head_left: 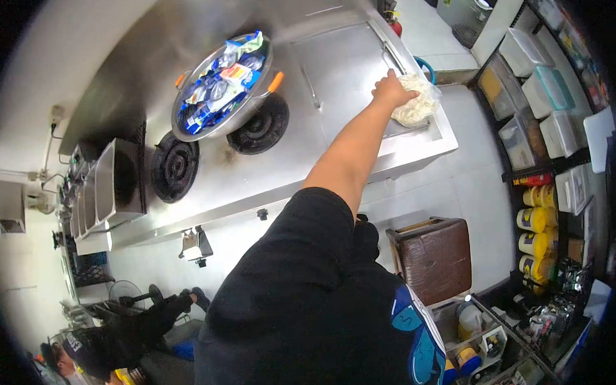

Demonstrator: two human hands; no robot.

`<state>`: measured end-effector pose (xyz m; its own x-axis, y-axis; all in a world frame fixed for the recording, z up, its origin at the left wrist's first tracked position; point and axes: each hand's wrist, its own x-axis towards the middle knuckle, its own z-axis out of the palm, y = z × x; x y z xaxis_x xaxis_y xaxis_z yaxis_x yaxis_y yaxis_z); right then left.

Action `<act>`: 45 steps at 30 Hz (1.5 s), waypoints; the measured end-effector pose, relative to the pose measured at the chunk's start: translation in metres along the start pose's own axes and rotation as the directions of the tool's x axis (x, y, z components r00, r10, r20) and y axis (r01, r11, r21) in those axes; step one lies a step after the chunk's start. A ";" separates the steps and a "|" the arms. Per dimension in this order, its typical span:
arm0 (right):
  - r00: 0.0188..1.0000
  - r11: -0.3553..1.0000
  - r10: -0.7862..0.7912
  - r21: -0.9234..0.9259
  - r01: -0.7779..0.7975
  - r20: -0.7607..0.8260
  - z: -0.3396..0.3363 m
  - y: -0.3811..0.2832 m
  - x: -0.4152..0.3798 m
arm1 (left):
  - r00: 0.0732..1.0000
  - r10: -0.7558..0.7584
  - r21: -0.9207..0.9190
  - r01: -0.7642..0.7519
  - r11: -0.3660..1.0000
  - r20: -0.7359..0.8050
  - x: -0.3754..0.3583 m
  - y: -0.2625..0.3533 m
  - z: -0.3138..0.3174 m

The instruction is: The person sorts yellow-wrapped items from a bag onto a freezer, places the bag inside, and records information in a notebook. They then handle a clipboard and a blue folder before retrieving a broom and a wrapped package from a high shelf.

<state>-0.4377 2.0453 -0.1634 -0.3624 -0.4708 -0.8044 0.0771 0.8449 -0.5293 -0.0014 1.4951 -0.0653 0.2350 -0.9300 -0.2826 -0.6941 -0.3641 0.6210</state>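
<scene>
Reached out with one hand, which side hard to tell, fingers curled down onto a clear bag of white food at the steel counter's far edge. Beyond the fingertips, a blue bucket rim; well back from them, a packet-filled wok.

counter: brushed steel, dull sheen | bag: clear crinkly plastic (pale contents) | stool: dark matt wood
</scene>
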 end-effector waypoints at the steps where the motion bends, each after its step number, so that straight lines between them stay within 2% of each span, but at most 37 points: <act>1: 0.998 0.998 -0.063 -0.001 0.063 0.031 0.004 -0.029 0.011 | 0.999 0.043 -0.021 -0.044 0.999 -0.032 0.007 -0.008 0.002; 3: 0.974 0.979 -0.201 0.002 0.202 0.105 0.028 -0.098 0.034 | 0.999 0.032 -0.086 -0.031 0.996 0.016 0.018 -0.019 0.000; 4: 0.931 0.941 -0.333 -0.017 0.339 0.152 0.050 -0.135 0.051 | 0.998 0.037 -0.120 -0.031 0.992 0.047 0.025 -0.022 0.000; 5: 0.906 0.932 -0.345 -0.029 0.363 0.245 0.085 -0.190 0.054 | 0.997 0.035 -0.107 -0.027 0.994 0.070 0.035 -0.028 0.003; 6: 0.885 0.882 -0.381 -0.183 0.435 0.267 0.111 -0.239 0.041 | 0.995 0.062 -0.127 -0.052 0.991 0.078 0.042 -0.034 0.006; 7: 0.687 0.599 -0.616 -0.337 0.727 0.386 0.139 -0.275 0.054 | 0.967 0.108 -0.206 -0.060 0.977 0.229 0.042 -0.034 -0.003; 8: 0.711 0.571 -0.524 -0.426 0.702 0.469 0.168 -0.318 0.051 | 0.954 0.129 -0.205 -0.074 0.976 0.269 0.048 -0.035 -0.002; 9: 0.625 0.526 -0.587 -0.344 0.778 0.515 0.199 -0.350 0.046 | 0.947 0.165 -0.243 -0.097 0.965 0.277 0.045 -0.035 -0.001; 10: 0.625 0.502 -0.581 -0.374 0.780 0.521 0.230 -0.372 0.063 | 0.940 0.192 -0.276 -0.112 0.955 0.283 0.047 -0.036 -0.001; 12: 0.563 0.399 -0.692 -0.411 0.820 0.452 0.287 -0.414 0.067 | 0.933 0.208 -0.306 -0.114 0.945 0.295 0.083 -0.065 0.038; 13: 0.515 0.393 -0.731 -0.342 0.854 0.447 0.311 -0.425 0.080 | 0.935 0.214 -0.246 -0.145 0.958 0.284 0.079 -0.057 0.033; 14: 0.562 0.382 -0.674 -0.425 0.821 0.480 0.328 -0.452 0.061 | 0.937 0.221 -0.188 -0.174 0.967 0.271 0.060 -0.044 0.019; 15: 0.448 0.311 -0.743 -0.335 0.889 0.498 0.343 -0.456 0.076 | 0.940 0.230 -0.130 -0.203 0.971 0.254 0.045 -0.035 0.012; 18: 0.558 0.424 -0.736 -0.381 0.821 0.382 0.366 -0.450 0.087 | 0.964 0.216 -0.198 -0.184 0.963 0.157 0.028 -0.031 0.020; 19: 0.572 0.445 -0.733 -0.377 0.812 0.368 0.367 -0.450 0.091 | 0.957 0.230 -0.226 -0.188 0.956 0.176 0.028 -0.033 0.022; 21: 0.597 0.480 -0.723 -0.368 0.796 0.348 0.366 -0.449 0.096 | 0.959 0.210 -0.413 -0.117 0.903 0.188 0.028 -0.036 0.021; 23: 0.553 0.495 -0.751 -0.247 0.833 0.361 0.370 -0.452 0.098 | 0.950 0.177 -0.572 0.003 0.820 0.258 0.030 -0.038 0.016; 24: 0.530 0.499 -0.766 -0.183 0.847 0.365 0.373 -0.455 0.094 | 0.933 0.159 -0.633 0.089 0.769 0.324 0.031 -0.037 0.012; 25: 0.566 0.603 -0.724 -0.036 0.797 0.395 0.373 -0.459 0.090 | 0.909 0.146 -0.679 0.176 0.713 0.390 0.031 -0.037 0.008; 27: 0.605 0.753 -0.645 0.254 0.607 0.467 0.373 -0.469 0.080 | 0.836 0.196 -0.809 0.394 0.436 0.513 0.030 -0.044 0.003; 28: 0.568 0.715 -0.683 0.261 0.649 0.460 0.374 -0.472 0.074 | 0.790 0.236 -0.818 0.501 0.283 0.565 0.025 -0.043 -0.001; 30: 0.500 0.634 -0.754 0.271 0.725 0.426 0.371 -0.472 0.057 | 0.814 0.304 -0.869 0.465 0.169 0.495 0.008 -0.042 -0.003; 31: 0.549 0.715 -0.684 0.290 0.636 0.481 0.361 -0.480 0.029 | 0.821 0.327 -0.883 0.453 0.125 0.467 0.001 -0.044 -0.003; 32: 0.491 0.641 -0.752 0.317 0.699 0.440 0.362 -0.472 0.030 | 0.817 0.361 -0.888 0.452 0.082 0.450 -0.007 -0.043 -0.001; 33: 0.507 0.659 -0.737 0.309 0.686 0.448 0.355 -0.474 0.017 | 0.810 0.321 -0.869 0.483 0.108 0.490 -0.017 -0.040 -0.002; 34: 0.526 0.657 -0.743 0.299 0.692 0.415 0.346 -0.474 0.000 | 0.736 0.460 -0.856 0.503 0.118 0.496 -0.014 -0.054 0.003; 35: 0.483 0.596 -0.802 0.424 0.682 0.350 0.349 -0.463 0.004 | 0.679 0.523 -0.832 0.542 0.115 0.515 -0.008 -0.053 0.017; 37: 0.533 0.615 -0.788 0.419 0.668 0.307 0.303 -0.470 -0.046 | 0.550 0.637 -0.778 0.614 0.130 0.540 0.001 -0.051 0.050; 38: 0.288 0.291 -0.957 0.135 0.947 0.043 0.306 -0.450 -0.017 | 0.484 0.672 -0.739 0.658 0.143 0.561 0.000 -0.037 0.064; 39: 0.399 0.397 -0.915 -0.033 0.917 0.067 0.294 -0.444 -0.021 | 0.413 0.693 -0.690 0.704 0.169 0.591 -0.017 -0.016 0.079; 41: 0.347 0.361 -0.932 -0.303 0.882 -0.099 0.251 -0.422 -0.038 | 0.256 0.726 -0.577 0.784 0.231 0.638 -0.056 0.027 0.107; 44: 0.417 0.474 -0.880 -0.362 0.803 -0.227 0.187 -0.384 -0.086 | 0.060 0.750 -0.430 0.848 0.311 0.659 -0.123 0.073 0.132; 45: 0.338 0.465 -0.869 -0.361 0.809 -0.361 0.178 -0.364 -0.089 | 0.010 0.748 -0.384 0.863 0.329 0.663 -0.146 0.085 0.135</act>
<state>-0.2680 1.7344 0.0523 -0.5246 -0.8022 0.2852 -0.5925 0.1034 -0.7989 -0.1866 1.6065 -0.0706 -0.9683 -0.2487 -0.0232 0.2361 -0.9414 0.2409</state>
